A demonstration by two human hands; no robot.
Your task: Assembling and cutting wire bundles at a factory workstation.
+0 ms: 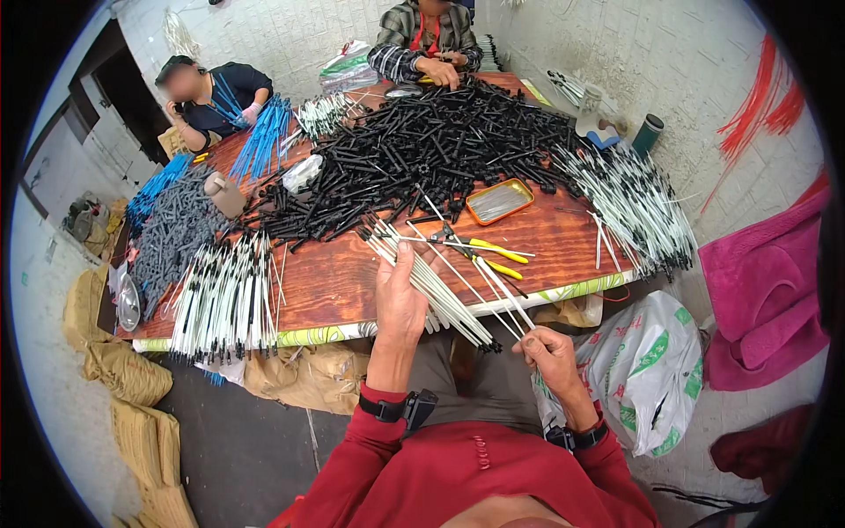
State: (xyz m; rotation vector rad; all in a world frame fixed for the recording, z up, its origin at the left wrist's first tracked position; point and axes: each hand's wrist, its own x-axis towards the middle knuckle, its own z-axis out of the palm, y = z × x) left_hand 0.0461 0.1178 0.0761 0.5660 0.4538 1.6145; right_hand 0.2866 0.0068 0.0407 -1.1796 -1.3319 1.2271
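Observation:
My left hand (402, 295) is closed around a bundle of thin white rods (440, 299) with black tips, held slanting over the table's front edge. My right hand (547, 356), lower and to the right, pinches the near ends of a few white rods (497, 304) that fan out toward the pliers. Just beyond my hands, yellow-handled pliers (493, 249) lie on the brown table (339, 286), partly crossed by rods. Behind them rises a large heap of black plastic pieces (440, 150). An orange-rimmed tin (500, 202) of thin metal pins sits against that heap.
White rods with black ends are bunched at the table's left (227, 295) and right (629, 207). Grey pieces (176, 238) and blue rods (264, 136) lie farther left. Two people sit across the table. A plastic bag (651, 370) stands right of my legs; a dark green bottle (647, 135) stands far right.

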